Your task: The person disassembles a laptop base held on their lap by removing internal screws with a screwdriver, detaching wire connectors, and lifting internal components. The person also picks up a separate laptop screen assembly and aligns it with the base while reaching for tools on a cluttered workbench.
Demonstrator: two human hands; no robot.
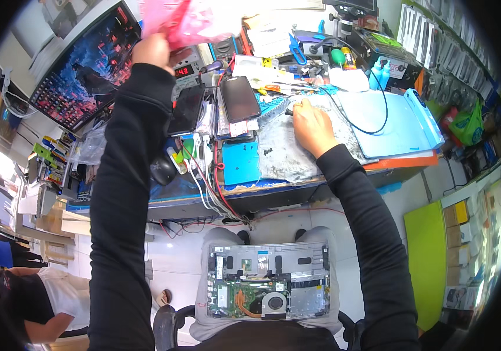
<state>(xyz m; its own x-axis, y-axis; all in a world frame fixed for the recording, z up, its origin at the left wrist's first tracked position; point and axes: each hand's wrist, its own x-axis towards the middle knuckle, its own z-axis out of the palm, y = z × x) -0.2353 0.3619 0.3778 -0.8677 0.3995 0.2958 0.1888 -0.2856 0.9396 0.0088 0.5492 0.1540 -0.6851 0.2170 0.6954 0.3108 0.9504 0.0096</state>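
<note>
At the upper left, my left hand [154,51] is closed on a thin pink plastic bag [183,23], raised over the back of the workbench. My right hand [313,126] rests above a stained grey work cloth [285,149]. Its fingers are curled together, and a small dark thing shows beside the fingertips, too little to name. Across my lap lies an opened laptop base [233,263], with its green circuit board [230,298], copper heat pipe and round fan [274,302] exposed. Two dark phones, one lying flat [186,111] and one on a stack [240,98], are between my hands.
A monitor [87,67] stands at the left, near a black mouse [163,169]. Loose cables [204,181] hang over the bench's front edge. Tools and blue bottles [380,75] crowd the back. A light-blue mat [379,126] lies right. Another person [46,304] is at lower left.
</note>
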